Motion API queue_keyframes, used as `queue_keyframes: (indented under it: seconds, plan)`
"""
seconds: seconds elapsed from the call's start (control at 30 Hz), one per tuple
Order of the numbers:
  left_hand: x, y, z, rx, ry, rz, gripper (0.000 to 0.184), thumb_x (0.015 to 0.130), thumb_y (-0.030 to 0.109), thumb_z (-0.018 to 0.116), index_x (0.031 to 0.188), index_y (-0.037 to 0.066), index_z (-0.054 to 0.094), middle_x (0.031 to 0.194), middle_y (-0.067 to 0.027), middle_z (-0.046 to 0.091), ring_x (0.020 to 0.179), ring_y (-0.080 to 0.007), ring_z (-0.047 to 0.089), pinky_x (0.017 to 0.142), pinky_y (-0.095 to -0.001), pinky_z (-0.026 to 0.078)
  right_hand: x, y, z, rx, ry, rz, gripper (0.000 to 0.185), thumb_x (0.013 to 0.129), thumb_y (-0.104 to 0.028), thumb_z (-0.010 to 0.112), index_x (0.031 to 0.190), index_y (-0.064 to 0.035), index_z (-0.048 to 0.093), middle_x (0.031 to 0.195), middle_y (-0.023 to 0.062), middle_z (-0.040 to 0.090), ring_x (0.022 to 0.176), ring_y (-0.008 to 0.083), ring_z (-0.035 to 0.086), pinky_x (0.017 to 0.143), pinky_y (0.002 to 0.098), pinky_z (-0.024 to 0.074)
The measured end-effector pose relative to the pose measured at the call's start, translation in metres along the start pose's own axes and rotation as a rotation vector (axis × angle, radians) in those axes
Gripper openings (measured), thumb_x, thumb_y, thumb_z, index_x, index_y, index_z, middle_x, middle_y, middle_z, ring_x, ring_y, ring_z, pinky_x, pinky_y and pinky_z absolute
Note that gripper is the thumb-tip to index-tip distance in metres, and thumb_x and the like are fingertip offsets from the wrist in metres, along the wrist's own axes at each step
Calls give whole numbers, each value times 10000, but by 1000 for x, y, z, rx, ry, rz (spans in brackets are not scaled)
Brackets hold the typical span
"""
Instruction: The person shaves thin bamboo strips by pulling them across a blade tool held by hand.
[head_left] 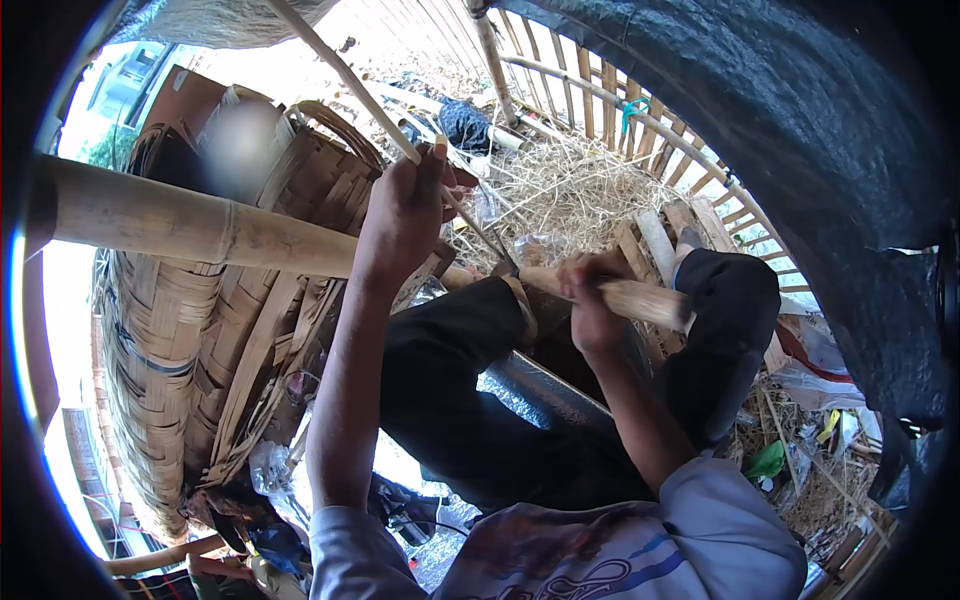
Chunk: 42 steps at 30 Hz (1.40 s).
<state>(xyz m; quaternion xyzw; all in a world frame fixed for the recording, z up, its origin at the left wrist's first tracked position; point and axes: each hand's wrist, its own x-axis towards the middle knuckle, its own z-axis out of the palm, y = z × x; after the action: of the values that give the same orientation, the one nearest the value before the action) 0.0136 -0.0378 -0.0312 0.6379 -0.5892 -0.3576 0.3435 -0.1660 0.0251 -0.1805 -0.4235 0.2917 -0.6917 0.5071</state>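
A large woven bamboo basket [165,340] stands on the person's left, its broad strips interlaced; its inside is hidden, so its contents cannot be told. Just above it in the view is more wickerwork [325,170] with a curved rim, its contents unclear as well. A thick bamboo pole [190,220] crosses in front of both and passes behind the left forearm. A crumpled clear plastic bag [268,468] lies near the basket's lower part, and a black plastic bag [463,125] rests on the ground ahead.

The left hand [408,205] is raised with the arm stretched forward, fingers closed around a thin bamboo strip [345,75]. The strip slants down through that grip to the dark blade of a knife [508,263] above the person's knees. The right hand [592,305], slightly blurred, is wrapped round the knife's thick wooden handle [650,302], elbow bent and forearm angled in over the lap.

The person sits with knees bent and apart in dark trousers [450,350]. Dry straw [560,185] covers the ground beyond, bordered by a bamboo slat fence [585,90]. A dark plastic tarp [800,130] hangs along the right side.
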Motion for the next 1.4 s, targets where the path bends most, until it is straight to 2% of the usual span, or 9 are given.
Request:
queue_keyframes:
  seconds: [0.1, 0.27, 0.5, 0.6, 0.8, 0.93, 1.2, 1.33, 1.4]
  plan:
    - [0, 4, -1, -63, 19, -64, 376, 951, 370, 375, 771, 51, 460, 871, -147, 648, 821, -198, 641, 678, -295, 534, 5, 3, 5, 0, 77, 93, 88, 841, -58, 534, 848, -74, 448, 637, 28, 437, 588, 138, 420, 670, 300, 387]
    - [-1, -2, -1, -105, -14, -5, 370, 951, 365, 377, 779, 47, 454, 891, -160, 644, 814, -212, 644, 689, -306, 537, 23, -50, 17, 381, 9, -173, 107, 841, -93, 515, 810, -80, 413, 621, 12, 393, 563, 123, 379, 684, 338, 391]
    - [-2, 1, -1, -127, 3, -31, 363, 959, 359, 365, 775, 62, 463, 916, -162, 645, 838, -225, 642, 699, -311, 532, -24, 59, -13, -339, -9, 225, 155, 806, -68, 637, 747, -65, 493, 692, 16, 495, 686, 70, 489, 608, 253, 420]
    - [-3, -6, -8, -137, -4, -45, 380, 956, 384, 364, 784, 62, 469, 925, -165, 644, 859, -229, 641, 713, -319, 531, -30, 63, -21, -115, 169, 367, 178, 811, -70, 649, 739, -75, 486, 649, 2, 510, 558, 65, 478, 536, 229, 408]
    - [0, -8, -13, -164, -10, -61, 371, 956, 382, 370, 795, 64, 473, 924, -163, 645, 880, -248, 642, 743, -330, 530, 1, 37, -13, 333, 150, 109, 134, 833, -28, 591, 779, -69, 476, 674, 17, 512, 632, 73, 492, 620, 250, 422]
    - [-2, -3, -11, -187, 2, -83, 370, 955, 381, 373, 787, 65, 468, 927, -167, 643, 880, -243, 643, 746, -333, 532, -27, 123, -45, -199, 125, 265, 150, 816, -90, 635, 753, -60, 502, 632, 27, 522, 546, 73, 506, 502, 234, 417]
    - [-4, -11, -18, -156, 25, -84, 374, 958, 383, 358, 781, 71, 463, 936, -168, 640, 876, -251, 643, 735, -332, 539, -15, 99, -38, 131, 251, 206, 141, 826, -74, 615, 752, -67, 495, 679, 15, 521, 638, 78, 502, 615, 235, 422]
    - [-1, -4, -13, -159, -1, -55, 380, 958, 384, 356, 778, 68, 466, 940, -168, 639, 872, -247, 642, 734, -323, 539, -34, 149, -66, -224, 24, 177, 119, 818, -33, 586, 755, -67, 491, 708, 13, 523, 642, 80, 500, 613, 233, 424]
    - [0, -4, -10, -143, -35, -59, 380, 956, 389, 359, 779, 70, 464, 941, -167, 639, 870, -244, 641, 736, -316, 537, -27, 141, -70, -145, 161, 357, 144, 816, -36, 601, 738, -65, 483, 691, 15, 515, 646, 75, 499, 582, 217, 427]
